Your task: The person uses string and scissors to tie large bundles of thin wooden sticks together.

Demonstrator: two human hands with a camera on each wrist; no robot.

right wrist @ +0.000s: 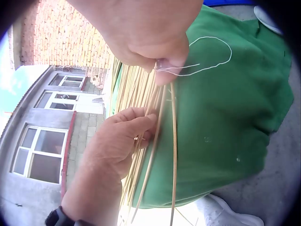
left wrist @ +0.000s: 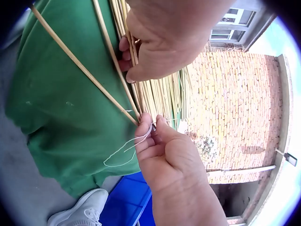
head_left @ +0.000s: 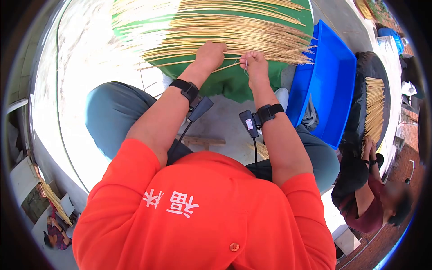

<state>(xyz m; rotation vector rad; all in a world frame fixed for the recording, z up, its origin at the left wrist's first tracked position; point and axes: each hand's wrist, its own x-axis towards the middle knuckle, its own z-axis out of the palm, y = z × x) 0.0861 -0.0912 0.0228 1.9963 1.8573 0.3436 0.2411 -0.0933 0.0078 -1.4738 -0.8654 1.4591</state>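
Note:
A layer of dry straw-coloured stalks with feathery ends lies side by side across a green cloth. My left hand pinches the near stalks between thumb and fingers, as the right wrist view shows. Just to its right, my right hand pinches a white thread at the stalks. The thread's loose loop hangs out over the cloth. Two separate stalks slant away from the layer and meet it by my right fingertips. My right fingers partly hide that crossing.
A blue plastic tub stands right of the cloth-covered surface. Beyond it, another person sits by a bundle of stalks on a dark surface. A small wooden stool is below. At far left, another person sits near more stalks.

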